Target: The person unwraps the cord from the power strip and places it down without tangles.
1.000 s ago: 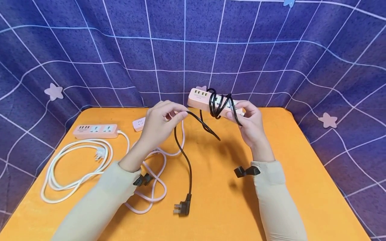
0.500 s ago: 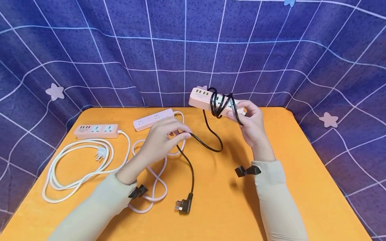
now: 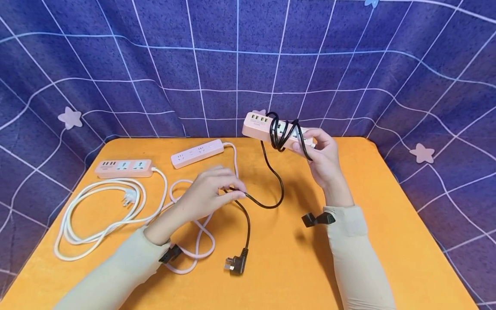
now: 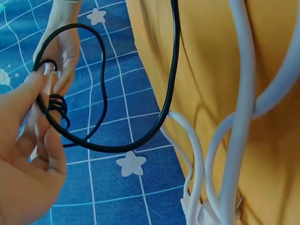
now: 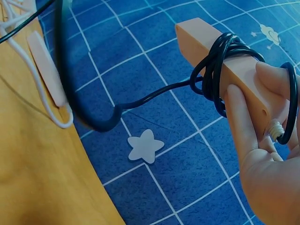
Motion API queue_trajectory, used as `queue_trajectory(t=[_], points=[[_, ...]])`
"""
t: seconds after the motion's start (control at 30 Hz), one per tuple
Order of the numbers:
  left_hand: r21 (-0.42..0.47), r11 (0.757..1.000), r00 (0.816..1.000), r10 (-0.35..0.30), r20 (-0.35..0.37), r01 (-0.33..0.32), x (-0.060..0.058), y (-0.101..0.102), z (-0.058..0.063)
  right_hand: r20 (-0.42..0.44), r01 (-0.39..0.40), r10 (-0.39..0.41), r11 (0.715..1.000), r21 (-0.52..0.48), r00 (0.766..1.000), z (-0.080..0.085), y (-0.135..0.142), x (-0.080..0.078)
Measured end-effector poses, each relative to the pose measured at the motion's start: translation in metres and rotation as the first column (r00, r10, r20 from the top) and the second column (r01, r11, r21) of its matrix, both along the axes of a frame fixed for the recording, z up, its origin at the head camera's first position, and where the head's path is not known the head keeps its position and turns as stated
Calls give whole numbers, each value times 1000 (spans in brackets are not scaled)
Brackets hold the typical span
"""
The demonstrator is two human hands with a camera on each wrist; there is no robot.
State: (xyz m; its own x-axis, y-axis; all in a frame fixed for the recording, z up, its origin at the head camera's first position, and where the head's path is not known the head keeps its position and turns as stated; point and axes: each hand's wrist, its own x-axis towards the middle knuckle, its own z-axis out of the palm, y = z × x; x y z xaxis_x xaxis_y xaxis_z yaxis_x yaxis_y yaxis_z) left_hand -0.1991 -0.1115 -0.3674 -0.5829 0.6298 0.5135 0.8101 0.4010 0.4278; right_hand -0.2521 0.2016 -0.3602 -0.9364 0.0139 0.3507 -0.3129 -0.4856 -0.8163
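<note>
In the head view my right hand (image 3: pixel 324 161) grips the cord end of a pink power strip (image 3: pixel 256 125), held up over the back of the table. Several turns of black cord (image 3: pixel 284 137) wrap round the strip, and the right wrist view shows the cord leaving a white collar (image 5: pixel 275 129) by my palm. My left hand (image 3: pixel 211 193) pinches the loose black cord between thumb and fingers, lower and to the left. From there a slack loop (image 3: pixel 280 193) runs back to the strip. The black plug (image 3: pixel 237 262) dangles at the cord's other end, low in front, prongs pointing left.
An orange cloth (image 3: pixel 372 258) covers the table. At the left lies another pink power strip (image 3: pixel 123 169) with its white cord (image 3: pixel 73 215) coiled and a white plug (image 3: pixel 129 197). A pale pink strip (image 3: pixel 197 153) lies behind my left hand, its cord (image 3: pixel 211 241) looping beneath my forearm.
My left hand has come down and toward me with the black cord, so the loop to the strip hangs lower. The pale pink strip behind is uncovered. My right hand is nearly still.
</note>
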Motion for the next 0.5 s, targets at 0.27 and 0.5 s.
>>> queue_trajectory(t=[0.27,0.5], points=[[-196,979,994,-42,100,61,3,-2,2,15,2,-2,1000,1,1000,1,-1,1],[-332,929,963,-77,258,164,5,-3,1,3,0,0,1000,-1,1000,1,-1,0]])
